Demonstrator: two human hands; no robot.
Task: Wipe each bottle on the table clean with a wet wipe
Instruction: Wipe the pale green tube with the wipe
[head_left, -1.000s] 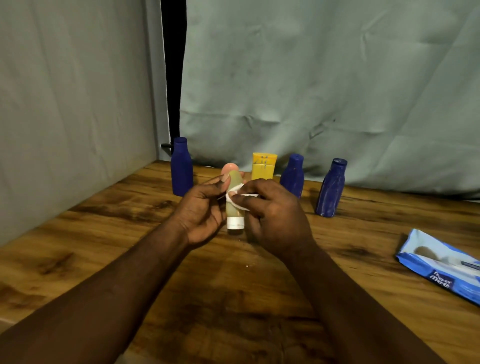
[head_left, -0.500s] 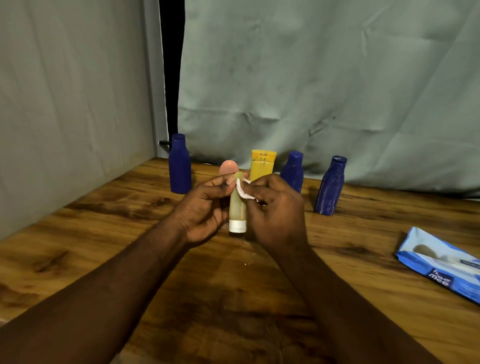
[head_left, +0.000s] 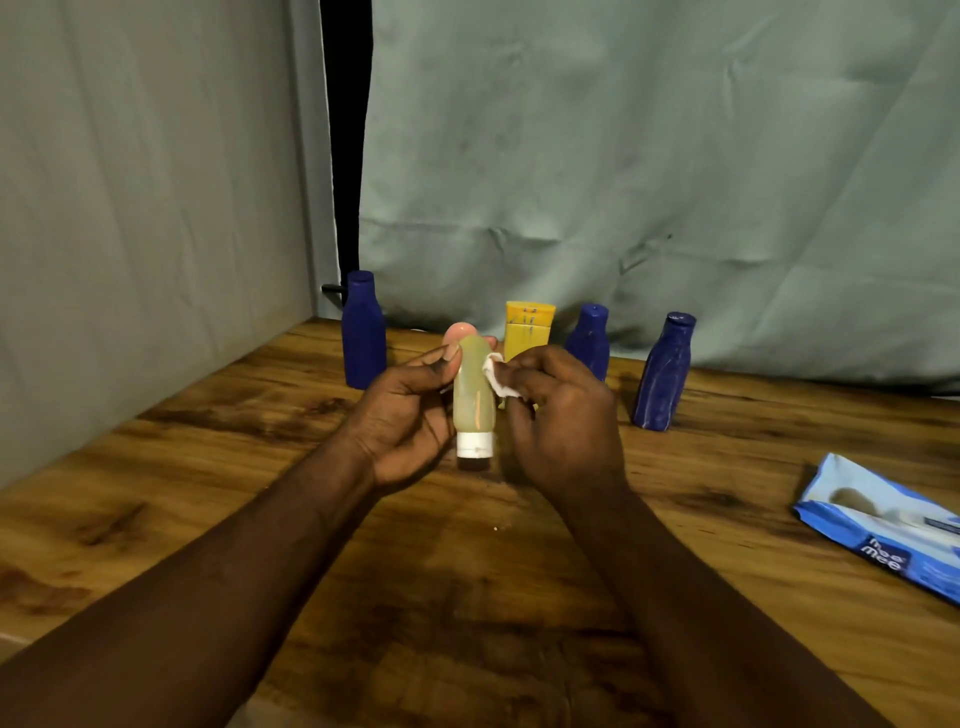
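Three blue bottles (head_left: 363, 338) (head_left: 589, 340) (head_left: 664, 371); pink bottle (head_left: 460, 331), perhaps.

The front bottle (head_left: 472, 395) is pale yellow with a white cap (head_left: 474, 446), the wipe (head_left: 496, 375) white, the left bottle (head_left: 363, 338), middle bottle (head_left: 589, 332) and right bottle (head_left: 664, 374) dark blue, the tube (head_left: 529, 332) yellow, the table (head_left: 467, 571) streaked brown woodgrain.

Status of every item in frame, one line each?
Pale bottle: held cap-down in left hand, capped.
Wipe: pinched in right hand, against that bottle.
Blue bottles: upright on table, capped.
Yellow tube: standing upright at the back.
Wipes pack: lying flat on table.
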